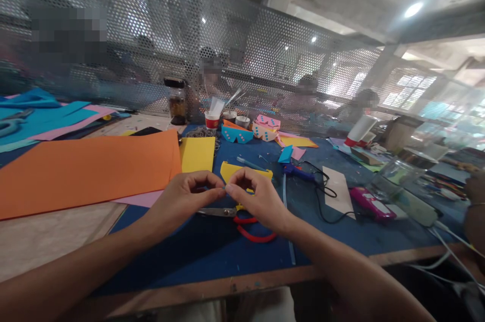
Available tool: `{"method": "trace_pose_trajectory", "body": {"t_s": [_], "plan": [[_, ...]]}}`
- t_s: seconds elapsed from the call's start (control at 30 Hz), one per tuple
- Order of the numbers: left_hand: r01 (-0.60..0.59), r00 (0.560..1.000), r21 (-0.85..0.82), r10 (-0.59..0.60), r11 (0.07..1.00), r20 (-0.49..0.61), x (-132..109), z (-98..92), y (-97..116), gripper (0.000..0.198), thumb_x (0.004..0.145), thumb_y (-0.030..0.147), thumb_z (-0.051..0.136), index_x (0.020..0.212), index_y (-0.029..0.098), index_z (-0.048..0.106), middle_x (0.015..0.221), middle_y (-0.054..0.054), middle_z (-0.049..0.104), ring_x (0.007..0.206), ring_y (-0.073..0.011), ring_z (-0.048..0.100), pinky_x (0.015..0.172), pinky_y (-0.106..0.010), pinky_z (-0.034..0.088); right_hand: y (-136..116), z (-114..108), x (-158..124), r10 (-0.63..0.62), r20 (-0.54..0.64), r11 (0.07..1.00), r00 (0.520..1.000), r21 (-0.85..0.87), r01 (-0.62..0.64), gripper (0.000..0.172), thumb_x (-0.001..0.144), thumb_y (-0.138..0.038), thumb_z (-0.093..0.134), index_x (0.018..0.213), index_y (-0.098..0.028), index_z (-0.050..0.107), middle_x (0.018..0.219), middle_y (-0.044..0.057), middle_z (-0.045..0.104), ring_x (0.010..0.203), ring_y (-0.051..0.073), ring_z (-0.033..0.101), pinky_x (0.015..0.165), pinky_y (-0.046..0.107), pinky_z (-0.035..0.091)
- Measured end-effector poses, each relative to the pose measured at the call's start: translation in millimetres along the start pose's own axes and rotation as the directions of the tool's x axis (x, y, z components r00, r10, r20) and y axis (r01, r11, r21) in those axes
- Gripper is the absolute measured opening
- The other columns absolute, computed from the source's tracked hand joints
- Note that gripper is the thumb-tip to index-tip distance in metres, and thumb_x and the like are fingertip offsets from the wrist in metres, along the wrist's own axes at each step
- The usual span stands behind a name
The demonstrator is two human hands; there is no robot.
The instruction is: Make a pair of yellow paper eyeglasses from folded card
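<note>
My left hand [189,195] and my right hand [257,193] meet at the fingertips above the blue table mat. Thumb and index finger of each are pinched together; whatever lies between them is too small to make out. Just beneath are scissors [255,236] with red and yellow handles, their blades pointing left. A yellow folded paper piece [227,170] rests behind my right hand, partly covered by it.
Orange sheets [94,170] spread at the left beside a yellow sheet [197,155]. Decorated paper pieces [237,134] stand farther back. A blue glue gun [299,172], cable, pink box [373,204] and glass jar [397,173] lie rightward. A perforated screen [257,49] rises behind.
</note>
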State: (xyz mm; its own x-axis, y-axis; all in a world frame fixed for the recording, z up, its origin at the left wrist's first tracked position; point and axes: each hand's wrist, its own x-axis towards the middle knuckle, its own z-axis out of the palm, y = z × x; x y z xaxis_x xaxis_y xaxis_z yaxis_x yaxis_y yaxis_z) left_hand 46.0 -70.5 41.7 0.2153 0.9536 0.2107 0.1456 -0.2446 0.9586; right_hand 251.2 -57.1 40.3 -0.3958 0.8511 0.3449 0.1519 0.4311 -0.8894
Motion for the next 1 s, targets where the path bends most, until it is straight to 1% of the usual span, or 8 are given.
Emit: {"method": "trace_pose_trajectory", "body": {"t_s": [0.13,0.27,0.53,0.63,0.73,0.8,0.9,1.0], "plan": [[-0.017,0.999,-0.018,0.018,1.0,0.037,1,-0.1,-3,0.02,0.078,0.041,0.086,0.078,0.021,0.081,0.074,0.0,0.074,0.072,-0.0163,0.065,0.066,-0.024,0.048,-2,-1,0,-0.011,0.011,0.999,1.0,-0.035,0.011,0.015,0.092,-0.034,0.069,0.088,-0.021,0.064,0.083,-0.001,0.069,0.078,0.015,0.064,0.075,0.028,0.053],[-0.023,0.998,-0.022,0.024,0.999,0.062,0,-0.3,-4,0.021,0.08,0.041,0.086,0.078,0.021,0.08,0.075,-0.001,0.073,0.073,-0.0173,0.065,0.066,-0.025,0.048,-8,-1,-2,0.004,0.043,1.0,0.999,-0.025,-0.003,0.013,0.09,-0.032,0.068,0.086,-0.021,0.063,0.081,-0.001,0.067,0.076,0.015,0.063,0.072,0.027,0.052],[-0.018,0.996,-0.064,0.023,0.998,0.083,0,-1.1,4,0.024,0.081,0.045,0.085,0.079,0.022,0.079,0.076,-0.002,0.074,0.076,-0.0195,0.068,0.07,-0.027,0.053,-3,-2,-1,0.013,0.045,1.0,0.999,0.0,-0.013,0.021,0.096,-0.039,0.07,0.089,-0.021,0.064,0.084,0.0,0.07,0.078,0.016,0.065,0.076,0.029,0.054],[-0.022,0.997,-0.056,0.026,0.998,0.074,-1,-2.3,7,0.023,0.082,0.044,0.083,0.077,0.022,0.078,0.074,-0.001,0.073,0.074,-0.0189,0.067,0.07,-0.027,0.053,0,-3,0,0.019,0.072,0.998,0.997,0.053,-0.023,0.025,0.096,-0.044,0.074,0.091,-0.02,0.066,0.083,0.0,0.069,0.077,0.016,0.065,0.076,0.029,0.054],[-0.026,0.998,-0.045,0.029,0.999,0.057,-1,-3.3,8,0.023,0.082,0.044,0.081,0.076,0.022,0.078,0.074,-0.002,0.074,0.073,-0.0189,0.067,0.069,-0.027,0.052,0,-4,0,0.029,0.104,0.992,0.994,0.123,-0.041,0.033,0.098,-0.052,0.072,0.093,-0.02,0.068,0.084,0.0,0.069,0.076,0.016,0.066,0.075,0.029,0.055],[-0.035,0.998,-0.027,0.037,0.999,0.047,-1,-3.6,8,0.023,0.083,0.044,0.08,0.076,0.022,0.078,0.074,-0.001,0.073,0.072,-0.0185,0.065,0.069,-0.027,0.052,0,-4,0,0.033,0.106,0.99,0.994,0.133,-0.047,0.036,0.097,-0.055,0.073,0.095,-0.02,0.068,0.085,0.0,0.07,0.077,0.016,0.066,0.076,0.03,0.056],[-0.041,0.998,0.0,0.041,0.999,0.043,-1,-3.3,8,0.026,0.082,0.046,0.082,0.074,0.022,0.077,0.072,-0.001,0.071,0.07,-0.0177,0.063,0.068,-0.027,0.051,-1,-3,1,0.038,0.085,0.994,0.996,0.096,-0.046,0.034,0.092,-0.052,0.08,0.094,-0.019,0.069,0.086,0.0,0.071,0.077,0.016,0.066,0.077,0.03,0.056],[-0.034,0.998,-0.009,0.034,0.999,0.06,-1,-2.5,7,0.029,0.082,0.049,0.084,0.075,0.021,0.077,0.073,-0.001,0.072,0.072,-0.0185,0.065,0.069,-0.027,0.052,-3,-3,1,0.039,0.061,0.997,0.997,0.06,-0.042,0.026,0.091,-0.043,0.078,0.09,-0.02,0.066,0.084,0.0,0.07,0.076,0.015,0.066,0.076,0.029,0.056]]}}
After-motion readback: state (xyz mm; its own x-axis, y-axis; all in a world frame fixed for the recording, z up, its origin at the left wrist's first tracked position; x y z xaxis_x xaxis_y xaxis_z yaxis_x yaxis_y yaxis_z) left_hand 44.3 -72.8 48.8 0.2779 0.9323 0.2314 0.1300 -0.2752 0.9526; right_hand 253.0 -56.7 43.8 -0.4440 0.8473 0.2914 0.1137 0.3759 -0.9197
